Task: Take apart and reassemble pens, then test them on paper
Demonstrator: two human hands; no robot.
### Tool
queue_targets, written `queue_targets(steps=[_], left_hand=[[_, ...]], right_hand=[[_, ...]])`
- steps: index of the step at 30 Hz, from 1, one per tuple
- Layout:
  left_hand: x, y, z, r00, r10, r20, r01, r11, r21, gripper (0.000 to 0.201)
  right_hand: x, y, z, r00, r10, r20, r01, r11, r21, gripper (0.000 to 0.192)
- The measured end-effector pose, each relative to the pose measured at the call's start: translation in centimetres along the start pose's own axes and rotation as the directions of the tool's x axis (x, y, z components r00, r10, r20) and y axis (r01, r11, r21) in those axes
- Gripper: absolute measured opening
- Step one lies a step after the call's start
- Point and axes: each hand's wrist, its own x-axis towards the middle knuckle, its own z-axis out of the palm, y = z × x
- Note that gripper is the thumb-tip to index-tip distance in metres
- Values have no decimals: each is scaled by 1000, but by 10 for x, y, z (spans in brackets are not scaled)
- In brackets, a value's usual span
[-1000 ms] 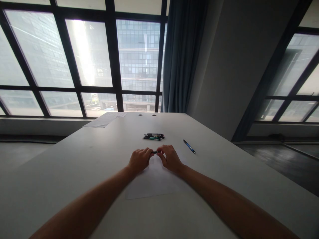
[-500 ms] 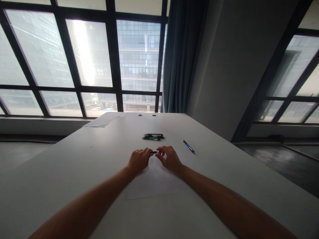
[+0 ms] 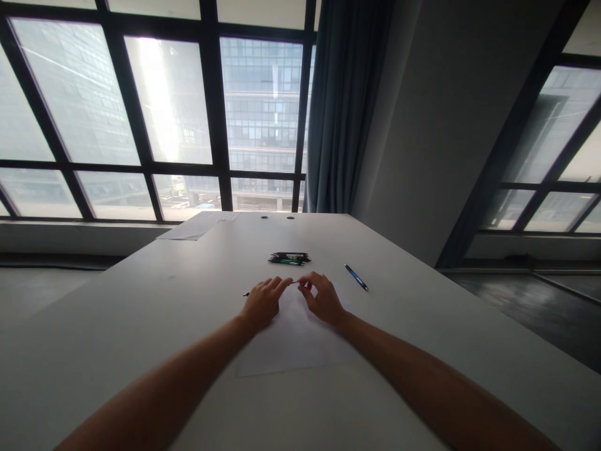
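head camera looks forward and down along the table (image 3: pixel 141 313) toward windows (image 3: pixel 169 100).

My arms are bare from the near edge of view out to my hands: no sleeves, no cuffs. My left hand (image 3: pixel 263 302) wears no glove, and I see no ring or watch on it or on its wrist. My right hand (image 3: pixel 322 297) is bare as well, with no band or strap at the wrist. The light comes from behind, from 12 o'clock, so both forearms sit in shade and finer detail is hard to tell.
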Motion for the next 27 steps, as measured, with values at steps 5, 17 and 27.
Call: queue_targets(steps=[5,17,27], left_hand=[[-1,2,-3,998,8,-68,-8,1000,4,33],[-2,-1,1,978,-48,-203,56,998,36,42],[-4,-3,1,967,139,-216,-135,990,35,25]], right_hand=[[1,1,0,997,70,-24,-69,997,38,6],[0,-2,-1,999,26,35,-31,988,153,10],[0,-8,-2,998,22,66,-33,986,164,9]])
